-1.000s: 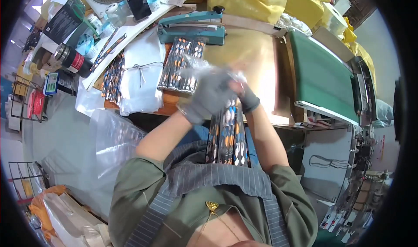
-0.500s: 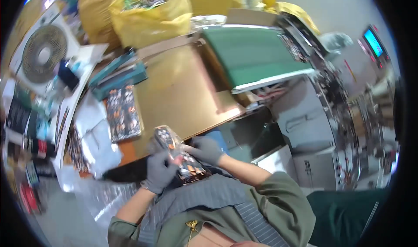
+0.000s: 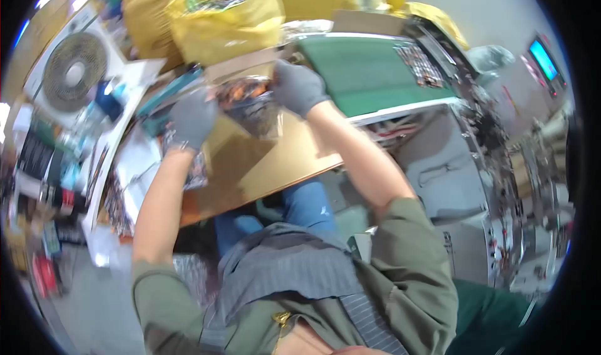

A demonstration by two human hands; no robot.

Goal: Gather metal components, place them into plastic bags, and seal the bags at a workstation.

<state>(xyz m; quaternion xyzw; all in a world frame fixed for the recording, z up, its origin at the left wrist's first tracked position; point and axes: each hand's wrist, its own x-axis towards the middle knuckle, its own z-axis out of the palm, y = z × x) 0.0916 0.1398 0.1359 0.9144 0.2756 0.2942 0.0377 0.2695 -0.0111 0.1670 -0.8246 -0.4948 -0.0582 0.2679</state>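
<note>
Both my hands wear grey gloves and are stretched out over the brown worktable [image 3: 294, 153]. Between them hangs a clear plastic bag [image 3: 253, 111] with dark and orange printed contents, slightly blurred. My right hand [image 3: 299, 88] grips its right end, fingers closed. At the other end, my left hand [image 3: 193, 118] is closed on the bag's left edge, its fingertips partly smeared by motion. Beside my left hand lies a long teal bag sealer [image 3: 168, 97], partly covered by that hand. Another filled packet [image 3: 198, 172] shows on the table under my left forearm.
A green conveyor belt [image 3: 357, 73] stands at the back right, with a row of small packets [image 3: 421, 66] on it. Yellow sacks [image 3: 225, 26] line the back. A fan [image 3: 74, 73] stands on the cluttered white shelf at left. Grey cabinets [image 3: 432, 167] are at right.
Both hands have moved from close to my body forward across the table, carrying the bag. They are now farther apart, with the bag stretched sideways between them near the sealer.
</note>
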